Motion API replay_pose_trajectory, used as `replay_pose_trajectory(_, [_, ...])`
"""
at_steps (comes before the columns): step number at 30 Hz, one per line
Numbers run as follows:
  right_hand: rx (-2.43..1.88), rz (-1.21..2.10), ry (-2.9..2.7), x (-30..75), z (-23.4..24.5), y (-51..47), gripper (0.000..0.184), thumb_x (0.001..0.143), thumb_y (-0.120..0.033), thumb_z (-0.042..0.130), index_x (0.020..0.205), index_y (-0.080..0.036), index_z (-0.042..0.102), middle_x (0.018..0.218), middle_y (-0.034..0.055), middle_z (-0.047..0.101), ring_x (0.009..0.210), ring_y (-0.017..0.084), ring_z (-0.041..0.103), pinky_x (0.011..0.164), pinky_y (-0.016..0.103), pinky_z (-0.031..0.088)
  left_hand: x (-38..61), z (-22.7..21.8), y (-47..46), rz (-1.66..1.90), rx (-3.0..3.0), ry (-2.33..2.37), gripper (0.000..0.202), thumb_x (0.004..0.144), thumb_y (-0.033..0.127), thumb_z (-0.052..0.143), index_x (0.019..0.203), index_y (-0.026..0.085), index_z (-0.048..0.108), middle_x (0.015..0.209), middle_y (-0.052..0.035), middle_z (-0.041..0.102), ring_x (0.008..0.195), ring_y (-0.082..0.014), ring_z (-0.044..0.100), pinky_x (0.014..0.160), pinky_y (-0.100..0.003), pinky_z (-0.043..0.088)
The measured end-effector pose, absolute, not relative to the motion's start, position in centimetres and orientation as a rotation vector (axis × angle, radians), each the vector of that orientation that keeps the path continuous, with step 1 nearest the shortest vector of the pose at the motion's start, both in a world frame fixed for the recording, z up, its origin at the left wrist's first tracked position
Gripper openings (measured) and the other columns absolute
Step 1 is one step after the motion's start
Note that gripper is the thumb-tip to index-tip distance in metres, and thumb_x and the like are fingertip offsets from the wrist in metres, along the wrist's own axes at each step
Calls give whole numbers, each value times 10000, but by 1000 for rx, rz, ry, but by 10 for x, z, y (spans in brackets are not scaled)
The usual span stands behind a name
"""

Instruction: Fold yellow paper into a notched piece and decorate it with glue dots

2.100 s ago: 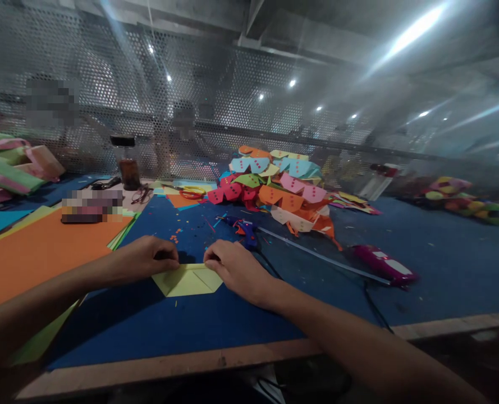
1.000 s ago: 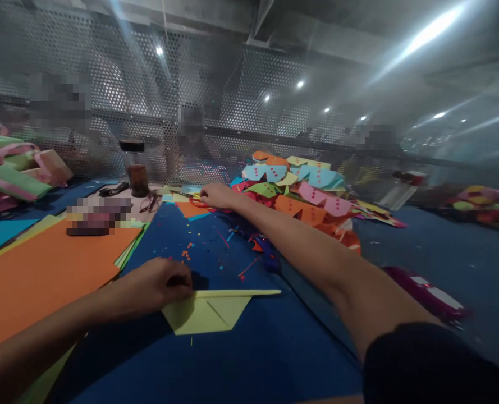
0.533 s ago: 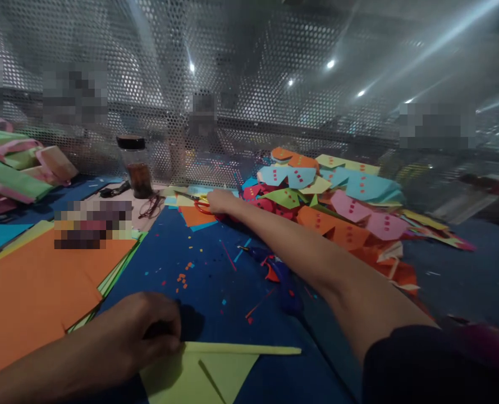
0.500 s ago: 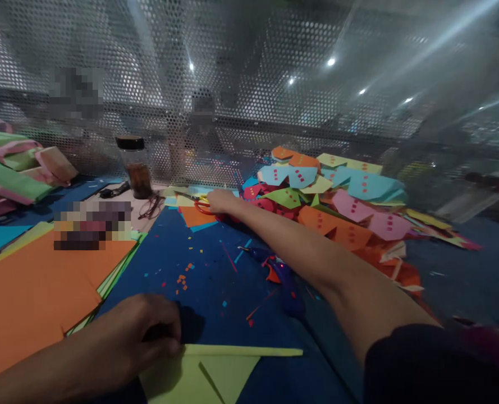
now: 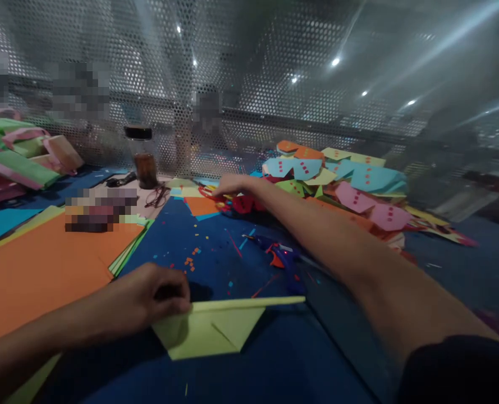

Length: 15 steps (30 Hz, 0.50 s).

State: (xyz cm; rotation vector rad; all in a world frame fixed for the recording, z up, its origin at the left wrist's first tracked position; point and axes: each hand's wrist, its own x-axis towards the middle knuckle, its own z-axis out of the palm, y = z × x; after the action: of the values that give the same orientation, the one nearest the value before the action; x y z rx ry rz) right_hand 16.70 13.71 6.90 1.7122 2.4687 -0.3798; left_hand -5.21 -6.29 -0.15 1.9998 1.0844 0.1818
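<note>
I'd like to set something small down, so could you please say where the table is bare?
The blue table is bare between the folded yellow paper and the dark cable. It's crowded beyond: scraps, glue gun, coloured paper pile; orange sheets leftward.

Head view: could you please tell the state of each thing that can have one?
Yellow paper: folded, held by left hand
Jar: upright, lid on, partly filled
Glue gun: lying down, red light lit
Scissors: partly hidden by right hand, opening unclear
Orange sheet: lying flat
</note>
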Motion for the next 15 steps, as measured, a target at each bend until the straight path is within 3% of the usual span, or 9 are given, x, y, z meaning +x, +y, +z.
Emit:
replay_pose_trajectory(3, [1809, -599, 2609, 186, 85, 100, 299, 995, -367, 519, 823, -138, 604, 746, 20, 620, 656, 137, 596, 604, 269, 494, -55, -2, -57, 275, 2052, 1077, 268, 876, 433, 570, 761, 209, 658, 685, 27, 587, 650, -142, 504, 557, -225, 331])
replay_pose_trajectory(7, [1894, -869, 2921, 212, 103, 20, 362, 938, -389, 571, 655, -196, 454, 569, -20, 508, 526, 109, 487, 515, 248, 389, -60, -5, -48, 393, 2080, 1080, 336, 856, 519, 589, 759, 206, 662, 653, 23, 587, 610, -143, 502, 534, -229, 323])
replay_pose_trajectory(11, [1828, -952, 3064, 231, 99, -65, 381, 935, -419, 524, 640, -183, 477, 508, -25, 498, 483, 91, 452, 506, 230, 373, -70, -11, -32, 598, 1965, 1195, 384, 776, 576, 652, 760, 194, 673, 635, 6, 614, 594, -160, 542, 526, -236, 355])
replay_pose_trajectory(13, [1803, -1281, 2973, 237, 88, -96, 232, 923, -358, 521, 778, -178, 538, 531, -37, 517, 484, 103, 491, 493, 223, 391, -74, -12, -24, 690, 1881, 1236, 391, 731, 580, 687, 749, 189, 675, 646, -12, 645, 610, -177, 575, 537, -246, 384])
replay_pose_trajectory(15, [1848, -1405, 2840, 241, 76, -115, 132, 890, -304, 561, 945, -185, 547, 586, -55, 519, 492, 103, 493, 458, 206, 378, -75, -10, -20, 777, 1854, 1235, 372, 694, 553, 725, 753, 187, 689, 656, -18, 655, 610, -174, 579, 536, -247, 392])
